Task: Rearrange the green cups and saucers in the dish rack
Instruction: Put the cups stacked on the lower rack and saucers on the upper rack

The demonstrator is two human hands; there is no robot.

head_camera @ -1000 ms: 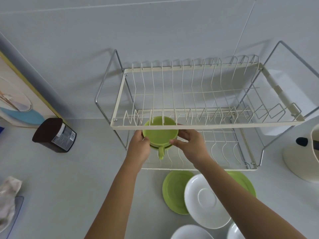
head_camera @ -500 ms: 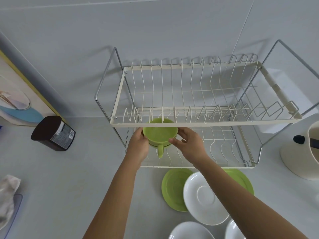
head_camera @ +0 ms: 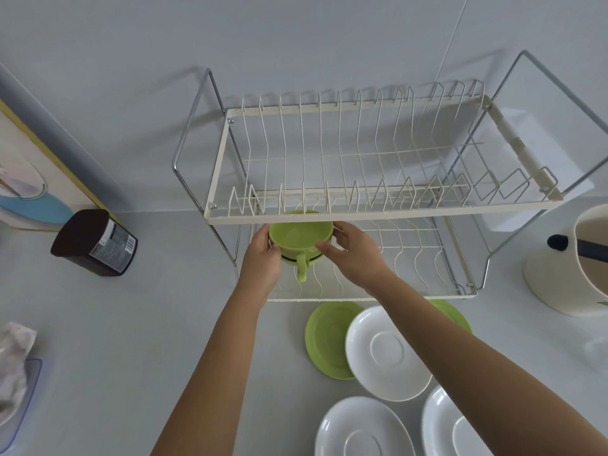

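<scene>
Under the rack's (head_camera: 378, 218) upper tier, at 12 o'clock from the saucers (head_camera: 329, 340) on the counter, the left hand (head_camera: 261, 261) and right hand (head_camera: 355, 255) grasp the cup (head_camera: 301, 236) from either side, fingers curled on its rim. Its handle points to 6 o'clock, above the lower tier's wires.

I see a green cup (head_camera: 301, 236) sitting upright in the lower tier of the white wire dish rack (head_camera: 378, 218), near its left end, just under the upper tier's front rail. Its mouth faces up and its handle points toward me. A second green piece shows just beneath it, but I cannot tell what it is. Two green saucers (head_camera: 325, 340) lie flat on the tabletop (head_camera: 131, 340) in front of the rack, partly covered.
</scene>
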